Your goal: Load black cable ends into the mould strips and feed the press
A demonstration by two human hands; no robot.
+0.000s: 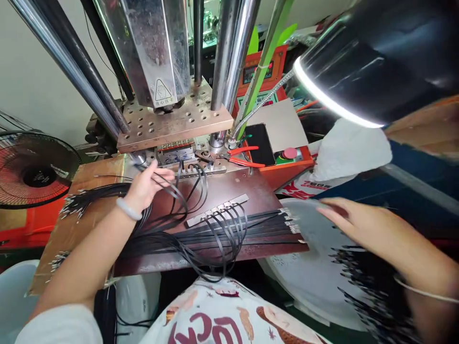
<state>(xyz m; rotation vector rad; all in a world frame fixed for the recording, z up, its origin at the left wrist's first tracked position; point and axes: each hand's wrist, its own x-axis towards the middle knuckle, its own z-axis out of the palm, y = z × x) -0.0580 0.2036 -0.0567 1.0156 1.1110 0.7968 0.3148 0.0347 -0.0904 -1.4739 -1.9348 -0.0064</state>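
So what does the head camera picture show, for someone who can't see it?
A person's left hand touches looped black cables on a brown worktable in front of a metal press. Their right hand rests flat, fingers stretched out, on a pale round tray. A metal strip of connectors lies between, under a bright lamp.

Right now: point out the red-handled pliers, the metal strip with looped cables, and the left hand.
red-handled pliers (247,156), head view, on the handles.
metal strip (217,210), head view, mid-length of the bar.
left hand (143,187), head view, back of the hand.
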